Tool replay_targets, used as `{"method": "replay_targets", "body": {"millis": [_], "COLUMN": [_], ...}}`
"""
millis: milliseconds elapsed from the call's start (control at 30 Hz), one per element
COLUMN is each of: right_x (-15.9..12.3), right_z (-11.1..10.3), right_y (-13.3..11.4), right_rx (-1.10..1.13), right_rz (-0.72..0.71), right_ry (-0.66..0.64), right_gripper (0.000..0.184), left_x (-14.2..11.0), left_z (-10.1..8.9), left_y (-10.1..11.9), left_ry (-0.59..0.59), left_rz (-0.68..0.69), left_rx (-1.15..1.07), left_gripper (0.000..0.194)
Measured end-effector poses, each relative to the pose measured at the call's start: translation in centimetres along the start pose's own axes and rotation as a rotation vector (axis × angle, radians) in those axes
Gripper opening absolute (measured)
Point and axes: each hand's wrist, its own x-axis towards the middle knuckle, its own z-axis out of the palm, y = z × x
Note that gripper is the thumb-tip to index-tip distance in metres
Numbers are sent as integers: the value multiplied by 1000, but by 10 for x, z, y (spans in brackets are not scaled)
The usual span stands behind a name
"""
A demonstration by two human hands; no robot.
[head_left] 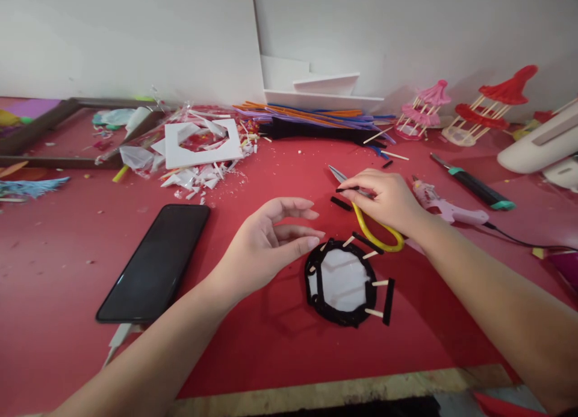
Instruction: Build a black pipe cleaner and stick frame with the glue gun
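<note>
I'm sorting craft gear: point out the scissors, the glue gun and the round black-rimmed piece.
Scissors (363, 227), head view: on the yellow handle.
Glue gun (450, 212), head view: on its body.
Round black-rimmed piece (344, 277), head view: on its white middle.

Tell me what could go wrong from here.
The left hand is close to the model; brushing it might bend its thin sticks. The right hand is over the scissors, which could nick a finger. The black strip it pinches is small and might slip.
</note>
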Motion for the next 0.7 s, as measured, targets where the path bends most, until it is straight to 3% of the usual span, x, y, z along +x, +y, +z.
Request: {"method": "replay_targets", "body": {"millis": [167,333,567,700], "right_x": [2,7,-4,-15], "right_z": [-2,-16,-33,-39], "right_y": [0,-1,-23,-39], "right_rx": [56,64,368,258], "right_rz": [-18,56,382,204], "right_ry": [54,136,94,106], "right_gripper": [13,12,13,10], "left_x": [0,2,3,2], "left_z": [0,0,-2,-2], "left_y": [2,1,-4,-5], "left_ry": [35,74,106,126], "left_rz": [-9,0,34,63], "left_rx": [5,22,50,25], "left_gripper": [37,32,25,16]}}
